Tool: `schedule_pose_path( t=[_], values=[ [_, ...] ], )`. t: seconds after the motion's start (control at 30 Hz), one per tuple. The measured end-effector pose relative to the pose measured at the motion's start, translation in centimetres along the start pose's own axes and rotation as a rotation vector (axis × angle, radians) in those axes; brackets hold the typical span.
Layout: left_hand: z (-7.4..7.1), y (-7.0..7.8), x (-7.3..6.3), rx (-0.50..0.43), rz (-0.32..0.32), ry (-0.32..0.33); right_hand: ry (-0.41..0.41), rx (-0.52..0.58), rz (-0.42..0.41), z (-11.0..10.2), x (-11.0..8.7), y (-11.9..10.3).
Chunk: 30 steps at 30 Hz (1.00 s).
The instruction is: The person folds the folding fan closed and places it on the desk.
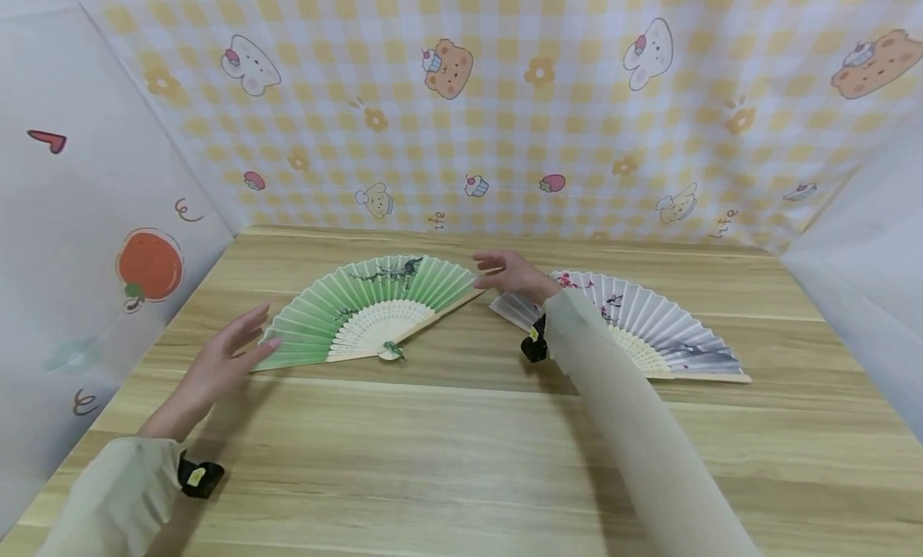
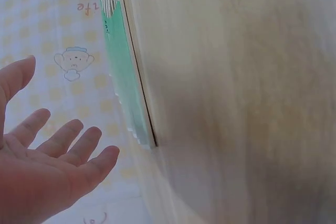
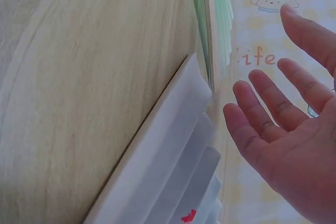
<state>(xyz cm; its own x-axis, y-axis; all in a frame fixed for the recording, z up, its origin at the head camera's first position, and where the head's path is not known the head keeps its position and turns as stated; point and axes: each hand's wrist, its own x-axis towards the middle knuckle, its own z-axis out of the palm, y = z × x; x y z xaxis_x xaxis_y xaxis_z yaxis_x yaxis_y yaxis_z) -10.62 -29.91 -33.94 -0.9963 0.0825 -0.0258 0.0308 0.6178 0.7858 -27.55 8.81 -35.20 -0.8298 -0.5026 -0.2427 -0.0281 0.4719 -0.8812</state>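
Observation:
A green folding fan (image 1: 317, 312) lies spread on the wooden table, with dark branch drawings and pale ribs; a small green tassel (image 1: 393, 349) hangs at its pivot. My left hand (image 1: 225, 363) hovers by the fan's left end, fingers loosely extended and holding nothing. Over the green fan's right end, my right hand (image 1: 513, 273) is held with relaxed fingers and nothing in them. To the right a grey-white folding fan (image 1: 663, 324) with red blossoms lies spread, partly hidden by my right forearm. In the right wrist view its folded edge (image 3: 157, 145) is below the fingers.
The wood-grain table (image 1: 404, 461) ends at a yellow checked cloth (image 1: 505, 132) with cartoon animals behind it. White cloth walls stand on the left (image 1: 65, 220) and right (image 1: 865, 244). Black wrist straps (image 1: 202, 478) sit over both sleeves.

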Motion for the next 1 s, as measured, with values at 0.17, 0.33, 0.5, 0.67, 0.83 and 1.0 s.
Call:
schedule_pose_path(
  t=[0.17, 0.33, 0.5, 0.67, 0.83, 1.0],
  values=[
    [-0.3, -0.6, -0.1, -0.038, -0.058, -0.031, 0.006, -0.009, 0.002, 0.1, 0.2, 0.0],
    [-0.2, -1.3, -0.2, -0.064, -0.074, -0.042, 0.011, -0.004, 0.021, 0.2, 0.3, 0.1],
    [-0.2, -2.1, -0.3, -0.061, -0.079, -0.058, 0.013, 0.005, 0.049, 0.3, 0.5, 0.3],
    [-0.4, -2.5, -0.4, -0.051, -0.075, -0.057, 0.019, -0.023, 0.038, 0.6, 0.6, 0.5],
    [-0.7, -2.7, -0.7, -0.025, -0.083, -0.053, 0.034, -0.030, 0.029, 0.8, 0.7, 0.7],
    [-0.8, -2.8, -0.8, 0.003, -0.103, -0.057, 0.038, -0.032, 0.028, 0.7, 0.8, 0.9]
  ],
)
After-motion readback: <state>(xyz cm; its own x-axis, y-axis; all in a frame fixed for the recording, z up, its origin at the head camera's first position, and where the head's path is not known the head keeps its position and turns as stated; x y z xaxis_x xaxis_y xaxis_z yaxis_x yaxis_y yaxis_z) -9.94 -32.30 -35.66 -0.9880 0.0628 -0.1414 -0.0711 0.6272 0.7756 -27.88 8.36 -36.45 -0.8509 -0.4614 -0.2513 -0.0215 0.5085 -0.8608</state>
